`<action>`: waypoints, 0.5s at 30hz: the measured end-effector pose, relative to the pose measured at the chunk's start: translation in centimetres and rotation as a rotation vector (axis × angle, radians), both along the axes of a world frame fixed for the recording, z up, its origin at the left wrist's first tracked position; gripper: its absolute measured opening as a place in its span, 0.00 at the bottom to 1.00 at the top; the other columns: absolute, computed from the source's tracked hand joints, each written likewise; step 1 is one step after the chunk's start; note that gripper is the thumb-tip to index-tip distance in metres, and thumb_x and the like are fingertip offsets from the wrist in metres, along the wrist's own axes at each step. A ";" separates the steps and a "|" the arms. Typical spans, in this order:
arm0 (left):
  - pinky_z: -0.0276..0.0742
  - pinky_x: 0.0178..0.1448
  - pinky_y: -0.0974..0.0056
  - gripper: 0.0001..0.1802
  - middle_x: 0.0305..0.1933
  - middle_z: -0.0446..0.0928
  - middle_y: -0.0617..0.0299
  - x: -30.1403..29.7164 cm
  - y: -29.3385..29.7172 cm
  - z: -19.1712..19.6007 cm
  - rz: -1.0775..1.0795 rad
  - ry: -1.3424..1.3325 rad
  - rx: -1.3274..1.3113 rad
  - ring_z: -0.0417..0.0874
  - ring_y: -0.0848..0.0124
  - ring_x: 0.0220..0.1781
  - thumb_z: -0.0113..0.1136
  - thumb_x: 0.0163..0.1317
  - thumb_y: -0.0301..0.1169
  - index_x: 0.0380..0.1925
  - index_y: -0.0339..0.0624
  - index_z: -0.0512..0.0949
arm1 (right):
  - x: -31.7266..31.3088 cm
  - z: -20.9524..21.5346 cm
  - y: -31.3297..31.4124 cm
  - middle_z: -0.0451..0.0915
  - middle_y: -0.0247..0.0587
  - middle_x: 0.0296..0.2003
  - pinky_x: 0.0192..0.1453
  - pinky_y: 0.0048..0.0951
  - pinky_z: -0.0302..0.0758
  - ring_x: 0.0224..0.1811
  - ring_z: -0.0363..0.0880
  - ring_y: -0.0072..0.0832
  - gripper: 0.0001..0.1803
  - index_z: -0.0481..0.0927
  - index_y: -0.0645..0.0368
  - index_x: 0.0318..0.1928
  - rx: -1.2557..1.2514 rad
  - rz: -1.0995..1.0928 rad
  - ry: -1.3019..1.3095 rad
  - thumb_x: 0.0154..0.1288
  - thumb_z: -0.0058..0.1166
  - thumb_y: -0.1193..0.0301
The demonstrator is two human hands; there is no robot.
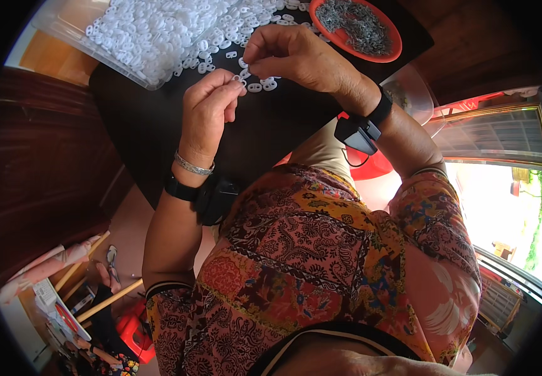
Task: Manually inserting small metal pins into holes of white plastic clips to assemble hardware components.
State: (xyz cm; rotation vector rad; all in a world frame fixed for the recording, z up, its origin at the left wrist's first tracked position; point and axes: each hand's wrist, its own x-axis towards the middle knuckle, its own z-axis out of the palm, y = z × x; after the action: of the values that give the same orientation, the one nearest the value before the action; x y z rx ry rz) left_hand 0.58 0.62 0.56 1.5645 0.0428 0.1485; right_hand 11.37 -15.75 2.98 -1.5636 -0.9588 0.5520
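Two bare hands meet at the upper middle of the frame, above a black table [158, 125]. The left hand [210, 106] pinches one white piece [239, 79] between thumb and forefinger, its other fingers curled in. The right hand [302, 61] is just beside it, thumb and forefinger drawn close together; whether they grip something small, I cannot tell. A few loose pieces [255, 88] lie by the fingertips.

Farther up, more white pieces [158, 34] spread over the table and fill a clear tub [139, 78] at upper left. At upper right, an orange bowl [394, 56] holds grey metal bits [353, 26], a good many of them.

Judging by this, the work has a long way to go: one piece is in hand, while tub and bowl hold plenty. No finished pile can be told apart from the rest, so how much is done stays unclear.

A silvery bracelet [192, 165] circles the left wrist; below spreads a patterned shirt [296, 244]. Lower left, a red stool [136, 335] stands on the floor.
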 end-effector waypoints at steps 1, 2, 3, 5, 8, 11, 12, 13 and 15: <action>0.55 0.22 0.76 0.11 0.17 0.66 0.70 0.0 0.0 0.0 0.001 0.001 0.000 0.62 0.83 0.17 0.51 0.59 0.31 0.21 0.38 0.74 | -0.1 0.0 0.0 0.77 0.31 0.33 0.43 0.19 0.72 0.36 0.75 0.17 0.08 0.77 0.62 0.40 -0.012 0.013 -0.032 0.59 0.56 0.75; 0.56 0.22 0.76 0.11 0.17 0.66 0.70 0.0 -0.1 0.0 0.002 0.003 -0.009 0.62 0.83 0.17 0.51 0.59 0.31 0.21 0.38 0.74 | -0.2 0.1 0.0 0.77 0.31 0.33 0.43 0.19 0.72 0.36 0.75 0.17 0.08 0.77 0.62 0.39 -0.024 0.025 -0.064 0.59 0.56 0.75; 0.56 0.22 0.76 0.11 0.17 0.66 0.70 0.0 -0.1 0.0 0.004 0.005 -0.017 0.62 0.83 0.17 0.51 0.59 0.31 0.21 0.38 0.74 | -0.3 0.1 0.0 0.77 0.31 0.33 0.43 0.19 0.72 0.36 0.75 0.17 0.08 0.77 0.62 0.39 -0.025 0.025 -0.063 0.59 0.56 0.75; 0.56 0.22 0.77 0.11 0.17 0.66 0.71 0.0 -0.1 0.1 -0.007 0.014 -0.008 0.62 0.83 0.17 0.51 0.59 0.31 0.21 0.38 0.74 | -0.5 0.2 0.2 0.77 0.31 0.33 0.43 0.19 0.72 0.37 0.75 0.16 0.08 0.77 0.62 0.39 -0.021 0.055 -0.045 0.59 0.56 0.75; 0.56 0.22 0.77 0.11 0.17 0.66 0.71 0.0 -0.1 0.2 -0.012 0.028 -0.001 0.62 0.84 0.17 0.51 0.59 0.31 0.21 0.38 0.75 | -0.7 0.5 0.2 0.77 0.30 0.33 0.43 0.19 0.72 0.37 0.75 0.16 0.08 0.77 0.62 0.39 -0.047 0.046 -0.079 0.59 0.56 0.75; 0.56 0.22 0.77 0.11 0.18 0.66 0.71 -0.1 -0.1 0.1 -0.008 0.035 -0.007 0.62 0.84 0.17 0.52 0.59 0.31 0.22 0.38 0.75 | -0.7 0.4 0.3 0.77 0.30 0.33 0.44 0.19 0.72 0.37 0.75 0.16 0.08 0.77 0.62 0.39 -0.043 0.038 -0.076 0.59 0.56 0.75; 0.56 0.22 0.77 0.11 0.18 0.67 0.71 0.0 -0.1 0.1 -0.011 0.038 -0.010 0.62 0.84 0.17 0.52 0.59 0.31 0.22 0.38 0.75 | -0.6 0.3 0.2 0.77 0.30 0.33 0.44 0.19 0.72 0.37 0.75 0.16 0.08 0.77 0.62 0.39 -0.044 0.039 -0.075 0.59 0.56 0.75; 0.56 0.22 0.77 0.11 0.18 0.67 0.71 0.0 0.0 0.0 -0.011 0.038 -0.011 0.62 0.84 0.17 0.52 0.59 0.31 0.22 0.38 0.75 | -0.5 0.3 0.2 0.78 0.30 0.33 0.44 0.19 0.72 0.37 0.75 0.16 0.08 0.77 0.62 0.40 -0.051 0.033 -0.087 0.59 0.57 0.75; 0.56 0.22 0.77 0.11 0.18 0.67 0.71 0.0 0.1 -0.1 -0.012 0.019 -0.017 0.62 0.84 0.17 0.52 0.59 0.31 0.22 0.38 0.75 | -0.3 0.3 0.1 0.78 0.30 0.33 0.44 0.19 0.72 0.37 0.75 0.16 0.08 0.77 0.62 0.40 -0.059 0.024 -0.098 0.59 0.57 0.75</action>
State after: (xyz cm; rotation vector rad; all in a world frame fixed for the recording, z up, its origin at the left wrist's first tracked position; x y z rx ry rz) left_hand 0.61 0.68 0.46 1.5495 0.0497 0.1231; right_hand 11.12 -15.67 3.26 -1.6461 -1.0447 0.5292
